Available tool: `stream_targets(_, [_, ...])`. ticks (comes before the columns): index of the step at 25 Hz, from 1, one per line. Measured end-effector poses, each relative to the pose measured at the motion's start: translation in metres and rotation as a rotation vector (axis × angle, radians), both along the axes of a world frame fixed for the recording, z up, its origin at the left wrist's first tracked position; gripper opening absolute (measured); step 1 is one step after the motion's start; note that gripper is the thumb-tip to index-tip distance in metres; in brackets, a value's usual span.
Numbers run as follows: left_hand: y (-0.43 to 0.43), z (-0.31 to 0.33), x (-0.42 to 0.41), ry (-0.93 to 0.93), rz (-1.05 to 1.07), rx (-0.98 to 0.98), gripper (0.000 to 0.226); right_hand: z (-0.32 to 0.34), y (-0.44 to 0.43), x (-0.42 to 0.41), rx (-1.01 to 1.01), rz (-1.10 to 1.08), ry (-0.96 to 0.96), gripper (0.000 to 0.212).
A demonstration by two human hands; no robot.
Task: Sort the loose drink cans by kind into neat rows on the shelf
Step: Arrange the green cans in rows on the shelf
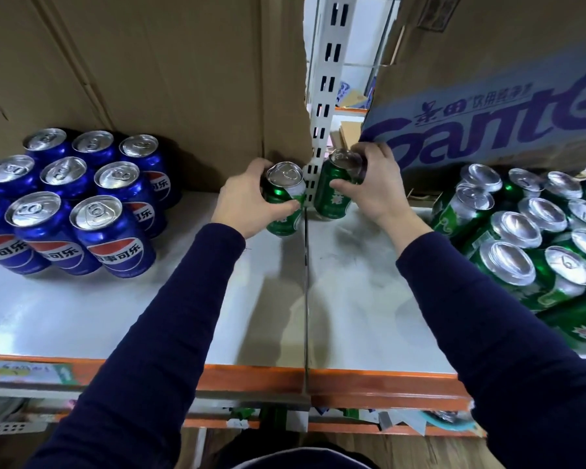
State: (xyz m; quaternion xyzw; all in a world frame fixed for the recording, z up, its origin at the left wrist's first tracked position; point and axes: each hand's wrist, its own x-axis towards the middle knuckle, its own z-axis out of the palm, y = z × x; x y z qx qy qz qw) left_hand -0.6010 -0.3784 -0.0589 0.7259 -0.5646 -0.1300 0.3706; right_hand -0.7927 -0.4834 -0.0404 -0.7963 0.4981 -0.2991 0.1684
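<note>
At shelf (149,299) rear: left hand (242,201) grips green can (285,194), right hand (376,189) grips second green can (330,191).

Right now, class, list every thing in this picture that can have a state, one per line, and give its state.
left hand: grips the left green can
right hand: grips the right green can
left green can: unopened, near upright, left of the shelf post
right green can: upright, right of the post
blue cans: upright, unopened, grouped at left
other green cans: upright, unopened, packed at right
</note>
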Motion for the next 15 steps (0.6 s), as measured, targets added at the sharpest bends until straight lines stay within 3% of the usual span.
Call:
stream_targets(6, [0.002,0.012,-0.022,-0.033,-0.06,0.001,0.064,-0.022,0.014,-0.02,0.151,-0.013,-0.106,0.085])
stream_targets(12, [-0.011,0.008,-0.072,-0.01,-0.096,-0.05,0.065,-0.057,0.061,-0.068,0.258,0.012,0.165,0.061])
stream_targets(15, [-0.014,0.006,-0.084,-0.008,-0.05,-0.069,0.065,-0.055,0.078,-0.079,0.221,0.085,0.128,0.053])
